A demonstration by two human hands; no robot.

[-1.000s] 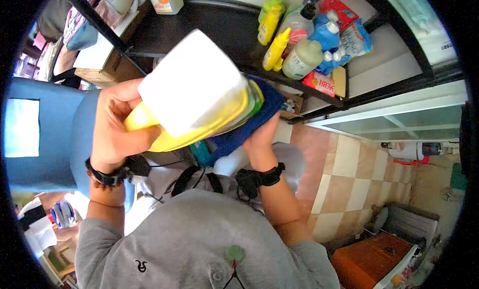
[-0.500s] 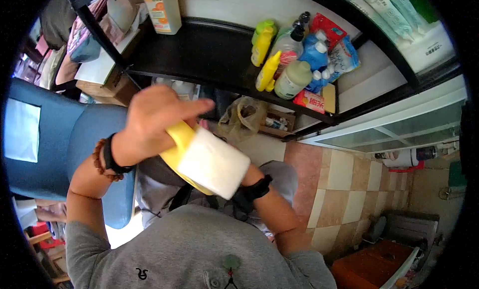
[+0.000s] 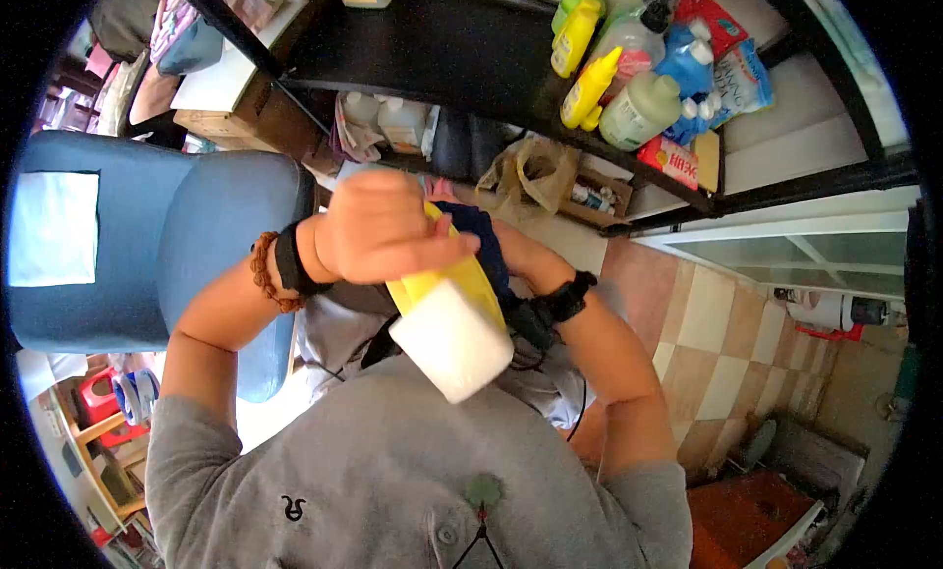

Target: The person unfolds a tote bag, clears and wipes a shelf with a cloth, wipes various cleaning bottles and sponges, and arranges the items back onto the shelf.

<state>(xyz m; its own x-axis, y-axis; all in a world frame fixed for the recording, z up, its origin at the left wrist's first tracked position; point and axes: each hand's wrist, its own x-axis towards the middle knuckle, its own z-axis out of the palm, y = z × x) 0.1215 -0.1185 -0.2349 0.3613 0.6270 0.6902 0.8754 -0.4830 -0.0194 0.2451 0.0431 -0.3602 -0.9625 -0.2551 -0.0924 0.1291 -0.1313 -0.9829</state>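
My left hand (image 3: 378, 230) is closed around the yellow handle of a tool with a thick white head (image 3: 454, 341), which looks like a lint roller. The white end points down toward my chest. Just beyond it is a dark navy cloth (image 3: 481, 237), partly covered by my left hand and the tool. My right hand (image 3: 523, 253) reaches in from the right beside this cloth and touches it. Its fingers are hidden, so their grip does not show. I wear black bands on both wrists and a beaded bracelet on the left.
Ahead stands a black shelf (image 3: 432, 43) with yellow bottles (image 3: 591, 87), a pale green bottle (image 3: 640, 112) and a red packet (image 3: 668, 162). Below it are a plastic bag (image 3: 535, 171) and a box (image 3: 594, 198). A blue chair (image 3: 231, 210) is at my left, a glass-panelled door (image 3: 786, 233) at right.
The yellow tool has turned so its white head points more downward, and the left hand has shifted right. The navy cloth and right hand now show more. The view has moved too.
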